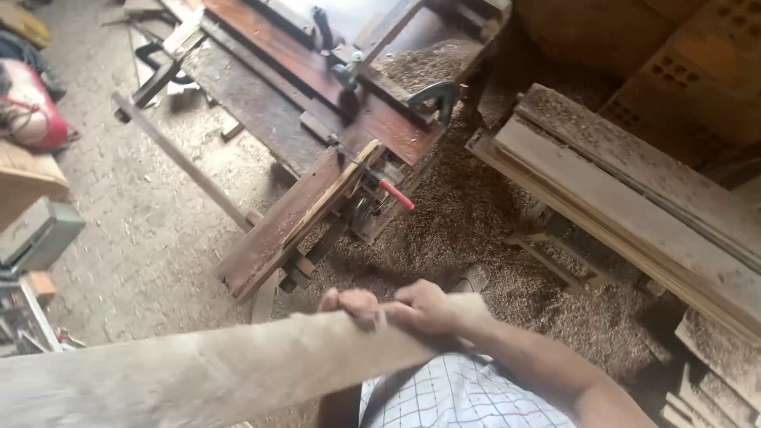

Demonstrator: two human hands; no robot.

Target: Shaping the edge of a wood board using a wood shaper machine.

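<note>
Nearest, the right hand (428,307) and left hand (354,306) both grip one end of a long pale plank (198,368). Beyond lies sawdust (468,214), then the worktop (261,103) carrying a red-handled tool (395,193).

Soft daylight, no hard shadows; the plank (198,372) near the camera is blurred, the top is pale with glare.

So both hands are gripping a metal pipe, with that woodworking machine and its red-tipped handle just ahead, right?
Not quite: the head view shows a pale wooden plank, not a metal pipe. The left hand and right hand both grip its end, with the woodworking machine and its red-tipped handle just ahead.
</note>
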